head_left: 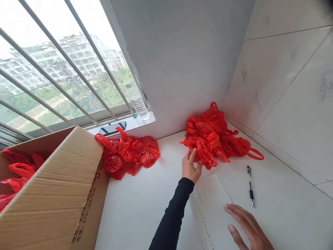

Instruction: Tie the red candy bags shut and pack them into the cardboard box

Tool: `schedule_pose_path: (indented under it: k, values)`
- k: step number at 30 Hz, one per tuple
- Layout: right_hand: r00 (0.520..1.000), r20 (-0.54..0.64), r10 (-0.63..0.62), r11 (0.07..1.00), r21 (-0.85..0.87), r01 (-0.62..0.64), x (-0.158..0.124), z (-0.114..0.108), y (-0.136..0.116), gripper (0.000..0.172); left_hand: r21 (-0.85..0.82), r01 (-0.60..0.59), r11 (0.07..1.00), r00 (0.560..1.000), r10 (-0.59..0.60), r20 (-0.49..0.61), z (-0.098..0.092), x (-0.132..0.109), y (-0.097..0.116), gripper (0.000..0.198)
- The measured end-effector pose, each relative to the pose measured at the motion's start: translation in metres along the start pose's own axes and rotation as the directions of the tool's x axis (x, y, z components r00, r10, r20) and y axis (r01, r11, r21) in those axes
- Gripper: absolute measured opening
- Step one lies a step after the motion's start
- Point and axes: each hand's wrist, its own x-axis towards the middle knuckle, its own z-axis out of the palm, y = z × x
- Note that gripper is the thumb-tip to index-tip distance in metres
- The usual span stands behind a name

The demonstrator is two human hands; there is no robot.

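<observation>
My left hand (191,168), in a black sleeve, is at the near left edge of a heap of red plastic bags (208,133) in the table corner. Its thumb and fingers are apart, and the fingertips reach the bags; I cannot make out any grip on them. Over the white table at lower right, my right hand (248,227) is open and holds nothing, its fingers stretched forward. Between the hands lies a sheet of paper (217,205) with a column of small marks. A black pen (251,192) and its cap (249,170) rest right of the paper.
At left stands an open cardboard box (59,184) with red bags (23,173) inside. More knotted red bags (132,154) lie beside it. A phone (112,128) and a water bottle (137,102) are on the sill by the barred window. Walls bound the table's back and right.
</observation>
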Motion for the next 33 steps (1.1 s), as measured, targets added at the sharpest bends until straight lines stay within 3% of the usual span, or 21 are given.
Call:
schedule_pose_path:
  k: [4, 6, 8, 11, 13, 17, 20, 22, 26, 28, 30, 33]
  values:
    - [0.995, 0.066, 0.068, 0.996, 0.059, -0.072, 0.067, -0.022, 0.011, 0.034, -0.043, 0.017, 0.999, 0.994, -0.022, -0.109, -0.040, -0.068, -0.010, 0.037]
    - [0.996, 0.066, 0.056, 0.996, 0.066, -0.060, 0.109, -0.023, 0.010, 0.032, -0.040, 0.024, 0.999, 0.990, -0.029, -0.139, -0.047, -0.111, -0.016, 0.030]
    - [0.998, 0.044, 0.047, 0.998, 0.040, -0.049, 0.153, -0.017, 0.008, 0.034, -0.011, 0.009, 1.000, 0.986, -0.010, -0.165, -0.040, -0.154, -0.022, 0.030]
    - [0.998, 0.008, 0.059, 0.998, -0.013, -0.059, 0.212, 0.001, 0.007, 0.044, 0.207, -0.117, 0.971, 0.951, 0.169, -0.259, -0.012, -0.203, -0.027, 0.040]
    - [0.997, -0.006, 0.074, 0.996, -0.039, -0.074, 0.242, 0.016, 0.008, 0.044, 0.323, -0.170, 0.931, 0.943, 0.249, -0.222, 0.006, -0.221, -0.029, 0.047]
    - [0.994, -0.008, 0.108, 0.994, -0.024, -0.108, 0.269, 0.030, 0.014, 0.025, 0.371, -0.178, 0.912, 0.956, 0.249, -0.154, 0.019, -0.226, -0.027, 0.061]
    - [0.991, -0.042, 0.126, 0.991, 0.045, -0.124, 0.266, 0.015, 0.012, 0.017, 0.300, -0.157, 0.941, 0.955, 0.223, -0.198, 0.016, -0.222, -0.022, 0.059]
    - [0.988, -0.066, 0.140, 0.984, 0.120, -0.131, 0.254, -0.003, 0.004, 0.015, 0.168, -0.105, 0.980, 0.951, 0.149, -0.271, 0.009, -0.219, -0.015, 0.049]
    - [0.987, -0.018, 0.162, 0.938, 0.314, -0.149, 0.204, -0.040, -0.037, 0.014, -0.208, 0.122, 0.970, 0.936, -0.183, -0.301, -0.017, -0.215, 0.011, 0.032]
    - [0.986, 0.049, 0.161, 0.903, 0.397, -0.167, 0.169, -0.051, -0.067, 0.015, -0.364, 0.207, 0.908, 0.919, -0.309, -0.247, -0.034, -0.213, 0.027, 0.035]
    - [0.978, 0.159, 0.139, 0.846, 0.495, -0.200, 0.133, -0.055, -0.095, 0.014, -0.478, 0.229, 0.848, 0.912, -0.359, -0.201, -0.050, -0.214, 0.041, 0.049]
    - [0.922, 0.387, 0.011, 0.682, 0.671, -0.290, 0.083, -0.046, -0.120, 0.017, -0.563, 0.254, 0.786, 0.897, -0.409, -0.165, -0.070, -0.221, 0.047, 0.052]
